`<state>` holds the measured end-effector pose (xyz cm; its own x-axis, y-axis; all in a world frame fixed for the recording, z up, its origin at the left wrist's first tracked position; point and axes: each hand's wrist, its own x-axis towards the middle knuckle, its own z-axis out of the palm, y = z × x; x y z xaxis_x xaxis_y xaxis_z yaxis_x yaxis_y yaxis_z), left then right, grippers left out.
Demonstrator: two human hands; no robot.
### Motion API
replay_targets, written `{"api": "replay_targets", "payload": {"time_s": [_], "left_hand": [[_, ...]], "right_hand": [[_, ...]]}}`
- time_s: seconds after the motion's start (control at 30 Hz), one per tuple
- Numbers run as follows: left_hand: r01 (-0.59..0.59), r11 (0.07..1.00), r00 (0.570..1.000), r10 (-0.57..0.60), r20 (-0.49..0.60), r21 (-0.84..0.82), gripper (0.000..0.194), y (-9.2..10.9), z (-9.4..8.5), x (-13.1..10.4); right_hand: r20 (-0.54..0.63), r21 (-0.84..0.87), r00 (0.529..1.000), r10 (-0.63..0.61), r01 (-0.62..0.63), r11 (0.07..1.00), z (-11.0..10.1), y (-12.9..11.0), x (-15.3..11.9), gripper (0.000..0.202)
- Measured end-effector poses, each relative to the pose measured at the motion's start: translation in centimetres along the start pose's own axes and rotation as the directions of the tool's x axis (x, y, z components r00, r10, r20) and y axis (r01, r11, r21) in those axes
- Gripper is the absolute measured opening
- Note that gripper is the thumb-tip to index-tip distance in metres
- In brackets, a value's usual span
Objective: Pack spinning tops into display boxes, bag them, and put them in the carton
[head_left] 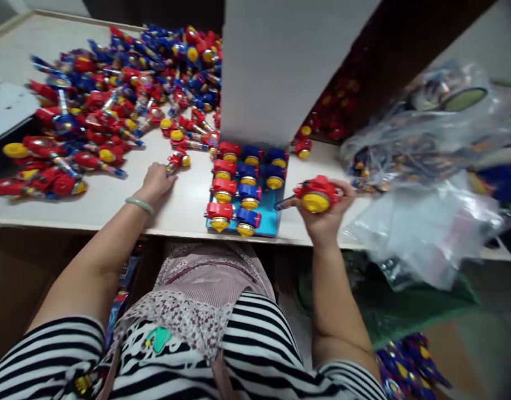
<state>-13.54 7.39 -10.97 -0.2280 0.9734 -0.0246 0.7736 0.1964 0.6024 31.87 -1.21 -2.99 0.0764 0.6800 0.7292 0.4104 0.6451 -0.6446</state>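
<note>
My right hand (328,219) holds a red toy with a yellow tip (317,194), just right of the blue tray; its clear stem points left. On the left, my left hand (156,182) has its fingers closed on a smaller-looking red and yellow toy (178,161) on the white table. Between my hands lies the blue tray (271,214), with red toys in its left column and blue toys in the middle and right columns. The lower right part of the tray shows bare blue.
A large pile of red and blue toys (109,100) covers the table's left side. Behind the tray stands a tall white box or panel (276,66). Clear plastic bags (426,139) lie at the right, partly over the front edge. A dark-sided white box (8,108) is far left.
</note>
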Motion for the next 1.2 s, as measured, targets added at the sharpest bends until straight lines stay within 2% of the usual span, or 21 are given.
{"api": "replay_targets", "payload": {"time_s": [0.07,0.17,0.2,0.27,0.33,0.47,0.57,0.63,0.73,0.8,0.9,0.97,1.03,1.1,1.2], "left_hand": [[0.013,0.963,1.000,-0.016,-0.008,-0.268,0.048,-0.4,1.0,0.2],[-0.012,0.846,0.998,0.039,0.041,-0.533,0.055,-0.6,0.2,0.5],[-0.045,0.793,0.995,0.091,0.046,-0.607,0.056,-0.4,-0.4,0.4],[-0.103,0.618,0.976,0.216,0.043,-0.779,0.055,0.3,-1.8,-0.3],[-0.118,0.441,0.952,0.306,0.025,-0.890,0.053,1.5,-2.8,-1.6],[-0.096,0.299,0.946,0.323,0.006,-0.950,0.049,4.9,-3.7,-4.6],[-0.114,0.245,0.939,0.344,-0.024,-0.963,0.035,8.4,-4.3,-6.1],[-0.185,0.214,0.922,0.375,-0.094,-0.959,0.028,11.3,-4.7,-6.7],[-0.267,0.159,0.884,0.433,-0.175,-0.951,0.033,16.1,-4.8,-7.5],[-0.261,0.145,0.852,0.499,-0.157,-0.954,0.033,19.1,-4.2,-8.1],[-0.186,0.159,0.787,0.615,-0.050,-0.970,0.025,22.4,-2.9,-9.1],[-0.141,0.186,0.775,0.632,0.009,-0.972,0.018,23.8,-2.1,-9.5],[-0.138,0.219,0.783,0.622,0.029,-0.966,0.012,24.6,-1.8,-9.8],[-0.175,0.234,0.773,0.634,0.014,-0.956,0.013,24.7,-1.8,-9.9],[-0.228,0.254,0.740,0.672,0.002,-0.940,0.025,24.1,-2.0,-9.8]], "right_hand": [[0.032,-0.089,0.999,0.030,-0.027,0.996,0.7,1.2,-1.9,0.072],[0.057,-0.130,0.998,0.006,0.001,0.992,1.5,2.5,-3.6,0.067],[0.069,-0.125,0.998,0.000,0.009,0.992,1.6,2.8,-3.9,0.065],[0.095,-0.131,0.995,-0.004,0.016,0.991,1.6,3.3,-4.2,0.061],[0.139,-0.146,0.990,0.007,0.014,0.989,1.4,3.5,-4.1,0.060],[0.225,-0.126,0.974,0.003,0.026,0.992,0.8,3.2,-3.9,0.063],[0.241,-0.084,0.970,-0.037,0.059,0.995,0.4,2.6,-4.1,0.066],[0.200,-0.062,0.979,-0.035,0.049,0.997,0.1,2.2,-4.6,0.070],[0.190,-0.024,0.982,-0.003,0.008,1.000,-0.4,1.5,-5.8,0.076],[0.215,0.007,0.976,-0.010,0.008,1.000,-0.7,1.1,-6.6,0.074],[0.261,0.006,0.965,-0.018,0.017,1.000,-0.8,0.2,-6.7,0.069],[0.337,-0.012,0.941,-0.034,0.041,0.999,-0.9,-0.7,-6.1,0.065],[0.395,-0.010,0.916,-0.077,0.088,0.996,-1.0,-1.7,-5.3,0.061],[0.407,-0.017,0.908,-0.101,0.118,0.993,-1.1,-2.3,-4.8,0.061],[0.391,-0.077,0.919,-0.051,0.088,0.993,-0.9,-2.2,-5.2,0.065]]}}
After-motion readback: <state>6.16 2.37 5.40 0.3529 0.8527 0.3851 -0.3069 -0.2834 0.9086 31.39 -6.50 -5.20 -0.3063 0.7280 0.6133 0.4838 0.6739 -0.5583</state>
